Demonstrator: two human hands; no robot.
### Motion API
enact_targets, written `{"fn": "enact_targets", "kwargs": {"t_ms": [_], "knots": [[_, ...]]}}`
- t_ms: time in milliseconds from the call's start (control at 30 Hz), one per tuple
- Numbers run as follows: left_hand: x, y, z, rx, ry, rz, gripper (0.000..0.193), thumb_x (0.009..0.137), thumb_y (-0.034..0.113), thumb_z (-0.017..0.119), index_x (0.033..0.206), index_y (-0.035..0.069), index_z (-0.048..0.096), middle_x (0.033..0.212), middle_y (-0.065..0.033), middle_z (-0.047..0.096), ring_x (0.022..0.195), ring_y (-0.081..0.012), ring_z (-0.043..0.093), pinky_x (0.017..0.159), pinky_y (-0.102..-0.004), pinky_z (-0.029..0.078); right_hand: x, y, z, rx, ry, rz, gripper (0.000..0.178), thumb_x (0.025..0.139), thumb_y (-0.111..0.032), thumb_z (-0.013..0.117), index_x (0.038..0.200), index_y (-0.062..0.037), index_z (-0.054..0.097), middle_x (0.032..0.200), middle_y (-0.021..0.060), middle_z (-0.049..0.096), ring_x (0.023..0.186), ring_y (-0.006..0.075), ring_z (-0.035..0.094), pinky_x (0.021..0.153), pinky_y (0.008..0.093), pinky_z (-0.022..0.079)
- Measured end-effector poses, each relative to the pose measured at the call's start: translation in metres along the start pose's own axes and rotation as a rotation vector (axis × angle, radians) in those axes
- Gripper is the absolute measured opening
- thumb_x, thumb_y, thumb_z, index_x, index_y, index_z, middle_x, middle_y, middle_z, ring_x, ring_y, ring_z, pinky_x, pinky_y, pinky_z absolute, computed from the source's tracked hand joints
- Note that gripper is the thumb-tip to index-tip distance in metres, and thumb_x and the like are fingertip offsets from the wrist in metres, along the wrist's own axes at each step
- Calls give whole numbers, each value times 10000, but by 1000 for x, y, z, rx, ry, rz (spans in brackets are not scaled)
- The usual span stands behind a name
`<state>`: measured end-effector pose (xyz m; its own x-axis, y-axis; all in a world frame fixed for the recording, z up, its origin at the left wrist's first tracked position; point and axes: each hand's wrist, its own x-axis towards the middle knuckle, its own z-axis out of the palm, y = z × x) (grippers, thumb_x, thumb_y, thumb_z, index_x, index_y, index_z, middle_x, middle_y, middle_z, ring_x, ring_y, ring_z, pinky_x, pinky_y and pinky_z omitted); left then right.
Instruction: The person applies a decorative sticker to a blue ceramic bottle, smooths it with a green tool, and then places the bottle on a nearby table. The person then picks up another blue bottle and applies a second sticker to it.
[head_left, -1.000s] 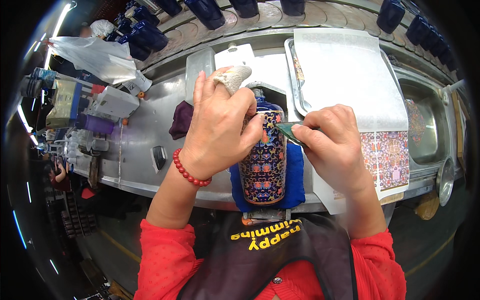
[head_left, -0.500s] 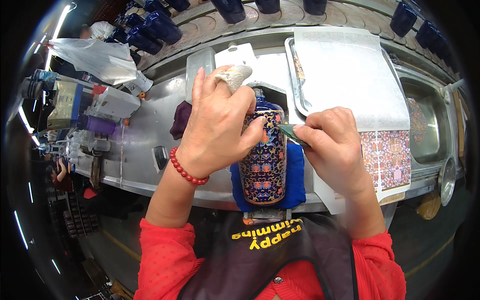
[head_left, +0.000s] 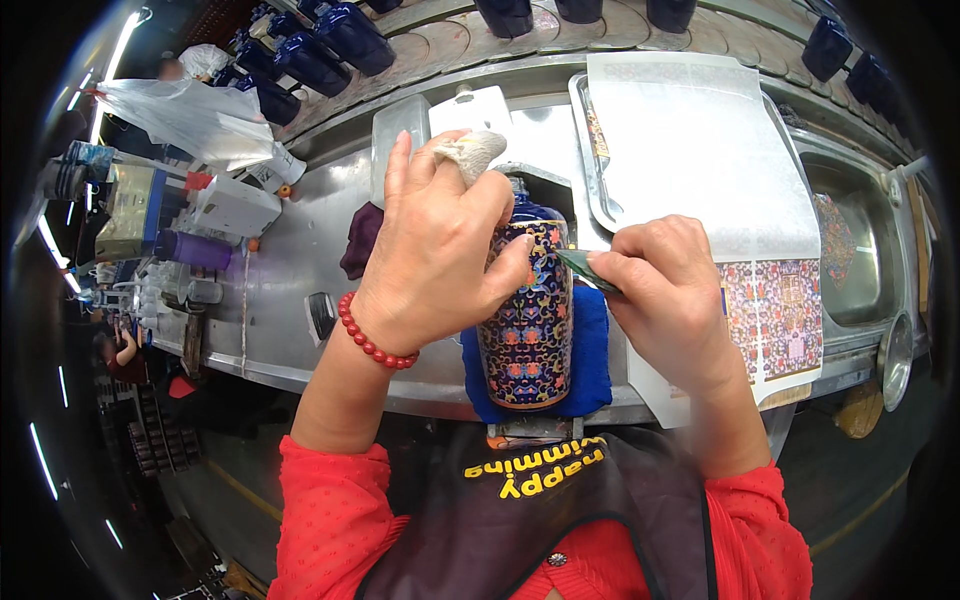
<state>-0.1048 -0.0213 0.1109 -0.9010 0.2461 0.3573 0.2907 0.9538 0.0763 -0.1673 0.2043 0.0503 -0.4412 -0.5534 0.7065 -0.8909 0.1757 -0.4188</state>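
A dark blue bottle [head_left: 525, 340] with a colourful floral pattern lies on a folded blue cloth [head_left: 594, 350], its neck pointing away from me. My left hand [head_left: 435, 230] is over its upper left side. The thumb presses on the patterned face, and the bent index finger is by the shoulder; the other fingers stick up. A whitish cloth wrap [head_left: 470, 155] covers one fingertip. In my right hand [head_left: 665, 285] a thin dark green scraper [head_left: 578, 264] is pinched between thumb and fingers, its tip at the bottle's upper right edge.
Printed pattern sheets [head_left: 790, 330] lie at right, partly under white paper [head_left: 700, 150] on a metal tray [head_left: 582, 130]. Beyond is a sink [head_left: 850, 285]. Several blue bottles [head_left: 350, 38] stand on a slatted conveyor [head_left: 440, 45] at the back. A dark purple cloth [head_left: 361, 240] lies left.
The blue bottles on the back conveyor have shifted to the right. My hands, the scraper and the patterned bottle are almost where they were.
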Motion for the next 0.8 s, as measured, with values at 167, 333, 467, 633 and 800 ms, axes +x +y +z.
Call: {"fn": "enact_targets", "kwargs": {"t_ms": [167, 333, 467, 633, 800], "knots": [[2, 2, 1, 92, 30, 27, 183, 793, 168, 712, 880, 35, 619, 1043, -246, 638, 1272, -441, 514, 1144, -676, 264, 2, 0, 0, -3, -2, -11, 261, 713, -21, 742, 963, -76, 690, 908, 32, 598, 850, 234, 587, 805, 379, 436], [0, -2, 2, 2, 77, 15, 155, 812, 130, 689, 908, 29, 622, 1029, -248, 643, 1196, -443, 553, 1139, -664, 283, 6, -1, 3, -71, -16, -92, 222, 738, -105, 703, 959, -93, 688, 934, 21, 592, 870, 214, 586, 820, 382, 429], [-5, -7, 1, -36, 86, -39, 118, 837, 102, 667, 928, 41, 624, 996, -231, 640, 1074, -424, 587, 1133, -649, 305, 11, -3, 7, -119, -37, -142, 208, 764, -178, 680, 959, -108, 674, 959, 17, 590, 894, 205, 583, 852, 396, 417], [-15, -10, 4, -122, 141, -77, 108, 850, 96, 659, 946, 52, 632, 1040, -229, 648, 1058, -410, 604, 1131, -643, 312, 16, -2, 11, -165, -33, -175, 205, 774, -194, 663, 963, -116, 666, 963, 16, 586, 903, 205, 581, 867, 403, 409], [-24, -11, 12, -162, 202, -102, 137, 851, 93, 660, 978, 42, 644, 1167, -252, 647, 1133, -422, 597, 1131, -641, 315, 20, -2, 13, -181, -36, -198, 197, 785, -192, 648, 968, -119, 667, 970, 16, 587, 907, 202, 582, 866, 410, 406]]}}
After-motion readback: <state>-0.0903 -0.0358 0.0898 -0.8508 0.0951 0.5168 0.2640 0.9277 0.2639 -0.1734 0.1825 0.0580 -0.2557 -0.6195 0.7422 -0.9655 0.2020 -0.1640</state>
